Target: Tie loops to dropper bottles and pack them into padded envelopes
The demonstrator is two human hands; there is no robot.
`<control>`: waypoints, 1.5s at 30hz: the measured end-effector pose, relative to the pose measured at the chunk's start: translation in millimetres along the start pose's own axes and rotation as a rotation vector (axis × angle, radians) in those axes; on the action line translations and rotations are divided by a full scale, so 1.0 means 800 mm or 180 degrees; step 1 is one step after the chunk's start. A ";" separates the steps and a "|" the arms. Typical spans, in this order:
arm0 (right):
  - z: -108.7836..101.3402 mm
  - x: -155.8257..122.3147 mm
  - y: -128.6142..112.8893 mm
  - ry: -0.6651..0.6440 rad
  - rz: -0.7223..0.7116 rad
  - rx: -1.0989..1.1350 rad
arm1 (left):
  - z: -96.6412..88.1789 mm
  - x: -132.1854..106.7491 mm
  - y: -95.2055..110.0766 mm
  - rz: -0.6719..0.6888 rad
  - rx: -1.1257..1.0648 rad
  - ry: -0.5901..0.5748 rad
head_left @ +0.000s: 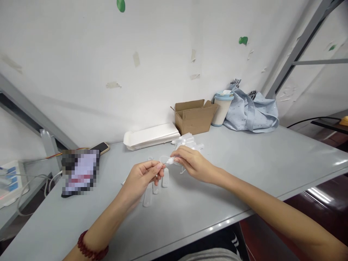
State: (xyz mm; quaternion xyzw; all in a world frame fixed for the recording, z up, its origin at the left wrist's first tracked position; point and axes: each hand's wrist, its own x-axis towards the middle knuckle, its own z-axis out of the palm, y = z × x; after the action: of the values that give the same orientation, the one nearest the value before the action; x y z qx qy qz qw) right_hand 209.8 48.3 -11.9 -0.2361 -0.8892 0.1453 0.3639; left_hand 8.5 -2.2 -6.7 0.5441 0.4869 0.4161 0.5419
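My left hand [143, 177] and my right hand [190, 162] meet over the middle of the grey table [244, 163]. Both pinch the same small clear plastic piece [168, 160] between fingertips, one at each end. Under my left hand lie a few small clear plastic tubes [156, 186] side by side on the table. A heap of similar clear plastic parts [187, 142] sits just behind my right hand. A red bead bracelet is on my left wrist.
A stack of white flat cartons [150, 137] and an open cardboard box [194, 116] stand by the wall. A lidded cup [223, 107] and blue cloth [251, 112] are at the back right. A phone [101, 147] and a blurred object [80, 172] lie at the left.
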 end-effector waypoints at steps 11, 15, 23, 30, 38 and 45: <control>-0.001 0.000 -0.005 0.0091 -0.0126 -0.0078 | -0.001 -0.003 0.005 0.0000 -0.0053 -0.0078; 0.000 0.000 -0.005 0.0068 -0.0062 -0.0046 | 0.001 -0.002 0.004 -0.0037 -0.0065 -0.0032; 0.000 0.002 -0.007 0.0041 0.0017 -0.0005 | 0.001 -0.002 0.004 0.0051 -0.0034 0.0031; 0.008 -0.003 -0.006 0.0011 -0.0179 -0.0578 | 0.006 -0.002 0.006 0.0269 0.0550 0.0352; 0.031 -0.010 -0.003 0.0446 -0.0532 -0.1028 | 0.019 -0.010 -0.006 0.0455 0.1032 0.0590; 0.027 -0.008 -0.003 0.0256 -0.0205 -0.0643 | 0.012 -0.005 -0.001 0.0421 0.1123 0.0516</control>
State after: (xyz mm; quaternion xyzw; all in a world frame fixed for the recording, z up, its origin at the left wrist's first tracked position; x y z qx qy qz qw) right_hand 197.3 41.1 -29.8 -0.2485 -0.8912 0.0337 0.3780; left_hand 17.3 -8.2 -7.6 0.6262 0.5575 0.4015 0.3687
